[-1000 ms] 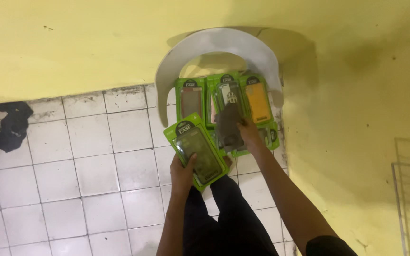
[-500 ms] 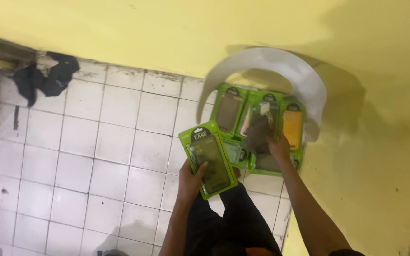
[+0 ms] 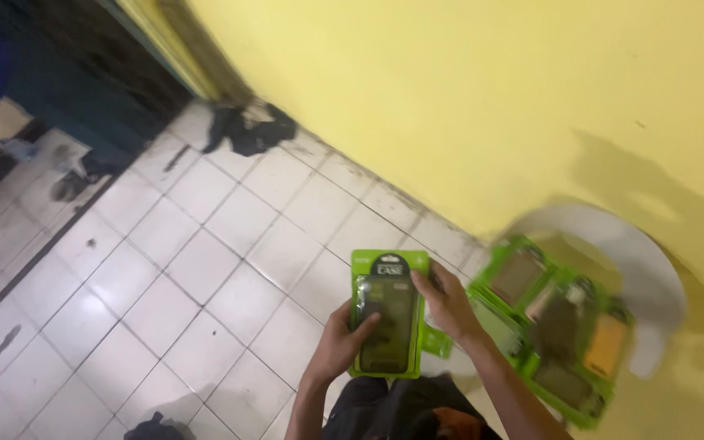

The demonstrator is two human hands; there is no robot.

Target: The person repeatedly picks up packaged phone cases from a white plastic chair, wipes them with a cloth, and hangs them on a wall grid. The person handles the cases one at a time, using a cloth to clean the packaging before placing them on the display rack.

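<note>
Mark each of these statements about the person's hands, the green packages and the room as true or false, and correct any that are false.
1. Both hands hold one green phone-case package. True: the left hand grips its lower left edge and the right hand its upper right edge.
2. The package in the hands is red. False: it is bright green with a dark case inside.
3. More green packages lie on a white plastic chair to the right. True.
4. The floor is carpeted. False: it is white tile.
5. The wall is yellow. True.
6. A dark cloth lies on the chair. False: it lies on the floor by the wall.
</note>
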